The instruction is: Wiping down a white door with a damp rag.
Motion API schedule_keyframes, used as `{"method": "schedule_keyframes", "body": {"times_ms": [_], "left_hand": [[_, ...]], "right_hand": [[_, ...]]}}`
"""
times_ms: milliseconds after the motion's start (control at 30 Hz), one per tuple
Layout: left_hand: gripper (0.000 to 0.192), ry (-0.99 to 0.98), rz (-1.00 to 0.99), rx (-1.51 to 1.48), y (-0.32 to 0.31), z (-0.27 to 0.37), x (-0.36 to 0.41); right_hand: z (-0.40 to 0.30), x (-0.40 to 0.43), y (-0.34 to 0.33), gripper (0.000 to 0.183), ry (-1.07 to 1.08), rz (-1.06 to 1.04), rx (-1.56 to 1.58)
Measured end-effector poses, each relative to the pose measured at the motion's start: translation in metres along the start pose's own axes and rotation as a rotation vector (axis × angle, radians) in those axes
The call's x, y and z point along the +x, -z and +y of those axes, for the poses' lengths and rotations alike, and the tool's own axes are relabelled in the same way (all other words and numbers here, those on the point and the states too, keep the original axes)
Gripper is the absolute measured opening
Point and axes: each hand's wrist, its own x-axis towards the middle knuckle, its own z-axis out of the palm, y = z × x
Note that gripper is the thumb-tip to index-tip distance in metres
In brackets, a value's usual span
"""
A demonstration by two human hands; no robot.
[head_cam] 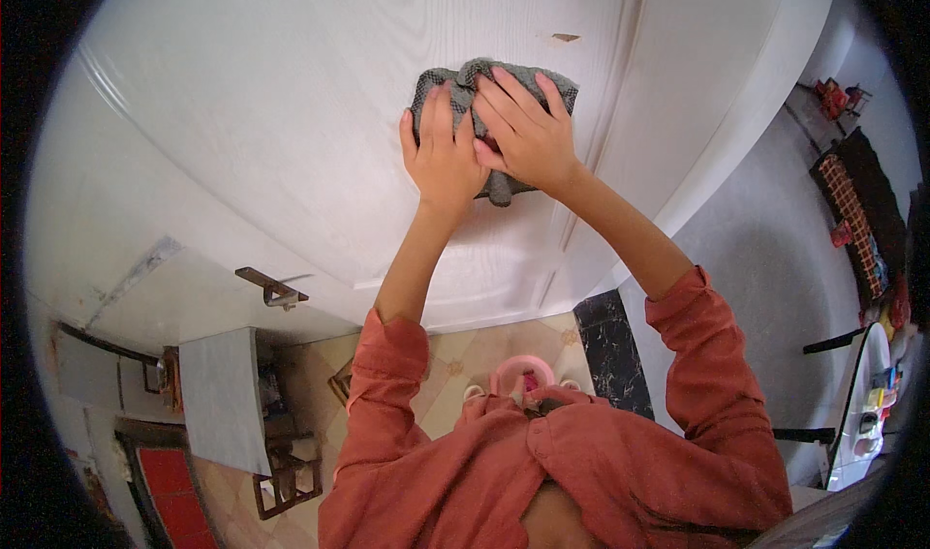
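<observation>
A grey checked cloth (501, 73) lies bunched and spread against a white panelled door (312, 113). Flat on its left part is my left hand (443, 153), fingers pointing up and slightly apart. My right hand (527, 128) presses the cloth's right part, with its thumb beside my left hand. A rolled corner of the fabric hangs below both palms. Above the cloth, to the right, the door's surface has a small chipped mark (565, 38). The door handle (272, 287) is at the lower left.
A pink basin (522, 375) stands on the tiled floor between my feet. A black marble threshold strip (614, 353) borders the tiles. At right are a table (857, 411) bearing small items and a dark couch (850, 215). A grey-covered table (221, 396) and a wooden stool (287, 484) stand at left.
</observation>
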Motion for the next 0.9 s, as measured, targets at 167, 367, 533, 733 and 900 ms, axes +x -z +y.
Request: {"method": "schedule_keyframes", "body": {"times_ms": [167, 367, 533, 733, 900], "left_hand": [[0.030, -0.006, -0.056, -0.003, -0.005, 0.001, -0.029], [0.033, -0.052, -0.030, -0.031, -0.007, -0.002, -0.006], [0.033, 0.008, -0.053, -0.032, -0.006, 0.005, -0.026], [0.034, -0.043, -0.033, -0.010, -0.004, -0.004, -0.008], [0.034, -0.043, -0.052, -0.026, -0.004, 0.000, -0.023]], "right_hand": [[-0.008, -0.024, -0.009, 0.043, -0.008, 0.000, -0.008], [0.000, -0.006, -0.007, 0.043, 0.006, 0.002, -0.049], [-0.008, -0.021, -0.009, 0.043, -0.006, -0.009, -0.043], [-0.003, -0.006, -0.008, 0.044, -0.007, 0.027, -0.029], [-0.009, -0.020, -0.008, 0.044, -0.013, 0.012, -0.024]]}}
